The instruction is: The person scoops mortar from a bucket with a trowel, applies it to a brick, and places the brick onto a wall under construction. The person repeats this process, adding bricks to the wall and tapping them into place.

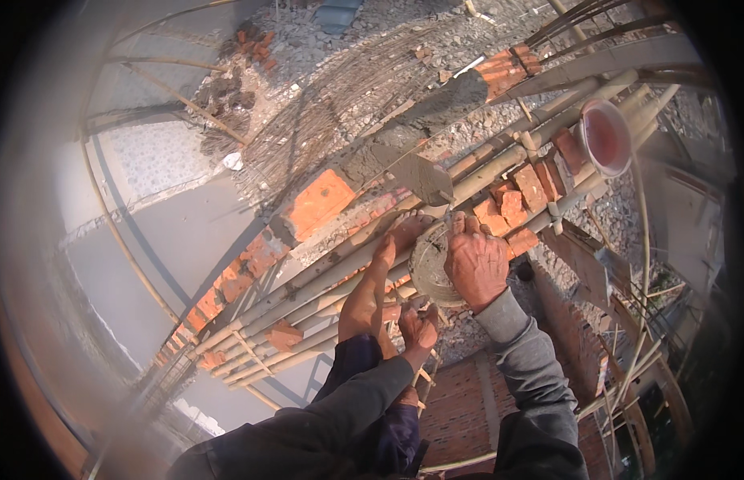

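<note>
My right hand (pixel 477 260) is closed round the handle of a trowel. The mortar-smeared trowel blade (pixel 420 178) points up and left, over the edge of a narrow brick wall. Below that hand sits a round mortar pan (pixel 424 272), partly covered by it. Near the pan's lower rim is my left hand (pixel 420 330), with its fingers apart; whether it touches the rim is hard to tell. Wet grey mortar (pixel 372 162) lies along the wall top. An orange brick (pixel 322 203) rests on the wall, left of this mortar.
My bare foot (pixel 408 230) stands on bamboo poles (pixel 308 288) lashed into a scaffold. Loose bricks (pixel 512 206) lie on the poles at right, beside a bucket (pixel 605 138) of reddish liquid. Rubble (pixel 308 56) covers ground beyond the wall. Gaps between poles show a drop.
</note>
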Action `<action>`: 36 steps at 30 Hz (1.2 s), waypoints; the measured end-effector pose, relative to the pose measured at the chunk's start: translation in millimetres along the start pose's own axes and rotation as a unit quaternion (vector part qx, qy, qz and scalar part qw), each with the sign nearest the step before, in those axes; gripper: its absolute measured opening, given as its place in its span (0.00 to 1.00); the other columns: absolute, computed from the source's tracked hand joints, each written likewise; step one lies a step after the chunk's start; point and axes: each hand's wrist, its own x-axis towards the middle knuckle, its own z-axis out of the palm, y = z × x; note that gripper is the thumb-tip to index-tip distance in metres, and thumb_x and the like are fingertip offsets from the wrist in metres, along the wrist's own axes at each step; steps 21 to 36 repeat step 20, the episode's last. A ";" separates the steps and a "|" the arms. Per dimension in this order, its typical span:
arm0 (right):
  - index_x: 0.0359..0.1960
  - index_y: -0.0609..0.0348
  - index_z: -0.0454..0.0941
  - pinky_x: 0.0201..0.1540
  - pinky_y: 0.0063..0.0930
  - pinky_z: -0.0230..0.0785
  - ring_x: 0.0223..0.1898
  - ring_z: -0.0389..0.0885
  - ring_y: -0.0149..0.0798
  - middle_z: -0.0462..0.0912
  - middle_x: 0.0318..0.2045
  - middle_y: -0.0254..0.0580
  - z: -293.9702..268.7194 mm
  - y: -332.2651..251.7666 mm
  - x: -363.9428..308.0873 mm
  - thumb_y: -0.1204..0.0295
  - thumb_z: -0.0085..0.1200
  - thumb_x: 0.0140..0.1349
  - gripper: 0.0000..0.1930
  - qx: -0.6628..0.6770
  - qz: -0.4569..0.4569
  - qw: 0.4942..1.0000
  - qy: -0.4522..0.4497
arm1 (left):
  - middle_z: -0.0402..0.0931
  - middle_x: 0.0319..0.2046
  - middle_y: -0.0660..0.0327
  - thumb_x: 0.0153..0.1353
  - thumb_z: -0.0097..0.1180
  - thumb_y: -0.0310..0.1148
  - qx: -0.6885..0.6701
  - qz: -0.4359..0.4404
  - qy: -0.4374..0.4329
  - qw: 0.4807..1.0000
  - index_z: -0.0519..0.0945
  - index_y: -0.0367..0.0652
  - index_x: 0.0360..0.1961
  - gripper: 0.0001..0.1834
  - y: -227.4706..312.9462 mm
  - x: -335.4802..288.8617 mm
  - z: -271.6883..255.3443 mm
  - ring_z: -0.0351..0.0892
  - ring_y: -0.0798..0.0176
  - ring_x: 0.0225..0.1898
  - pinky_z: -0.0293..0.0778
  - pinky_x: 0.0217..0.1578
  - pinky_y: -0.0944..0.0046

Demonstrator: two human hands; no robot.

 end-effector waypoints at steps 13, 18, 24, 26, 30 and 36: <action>0.39 0.64 0.80 0.32 0.50 0.74 0.29 0.84 0.55 0.82 0.29 0.55 -19.1 83.5 44.8 0.65 0.57 0.65 0.12 -0.066 0.097 0.990 0.075 | 0.83 0.47 0.50 0.57 0.67 0.31 0.039 -0.076 -0.027 0.996 0.86 0.41 0.49 0.17 26.3 8.5 -3.6 0.84 0.48 0.50 0.79 0.51 0.52; 0.45 0.67 0.79 0.32 0.45 0.78 0.33 0.88 0.53 0.83 0.37 0.56 -18.1 104.3 55.9 0.68 0.58 0.65 0.13 -0.065 0.107 0.992 0.025 | 0.83 0.47 0.51 0.58 0.67 0.32 0.037 -0.080 -0.047 0.995 0.86 0.42 0.51 0.18 29.1 9.8 -11.1 0.84 0.49 0.50 0.79 0.52 0.52; 0.47 0.64 0.80 0.33 0.48 0.77 0.34 0.88 0.53 0.84 0.37 0.56 -11.8 106.6 53.9 0.68 0.57 0.66 0.13 -0.006 0.107 0.989 0.098 | 0.83 0.48 0.51 0.59 0.67 0.33 0.032 -0.116 -0.070 0.990 0.85 0.43 0.52 0.19 34.3 11.6 -15.3 0.85 0.50 0.51 0.79 0.52 0.53; 0.47 0.64 0.80 0.33 0.48 0.77 0.34 0.88 0.53 0.84 0.37 0.56 -11.8 106.6 53.9 0.68 0.57 0.66 0.13 -0.006 0.107 0.989 0.098 | 0.83 0.48 0.51 0.59 0.67 0.33 0.032 -0.116 -0.070 0.990 0.85 0.43 0.52 0.19 34.3 11.6 -15.3 0.85 0.50 0.51 0.79 0.52 0.53; 0.47 0.64 0.80 0.33 0.48 0.77 0.34 0.88 0.53 0.84 0.37 0.56 -11.8 106.6 53.9 0.68 0.57 0.66 0.13 -0.006 0.107 0.989 0.098 | 0.83 0.48 0.51 0.59 0.67 0.33 0.032 -0.116 -0.070 0.990 0.85 0.43 0.52 0.19 34.3 11.6 -15.3 0.85 0.50 0.51 0.79 0.52 0.53; 0.47 0.64 0.80 0.33 0.48 0.77 0.34 0.88 0.53 0.84 0.37 0.56 -11.8 106.6 53.9 0.68 0.57 0.66 0.13 -0.006 0.107 0.989 0.098 | 0.83 0.48 0.51 0.59 0.67 0.33 0.032 -0.116 -0.070 0.990 0.85 0.43 0.52 0.19 34.3 11.6 -15.3 0.85 0.50 0.51 0.79 0.52 0.53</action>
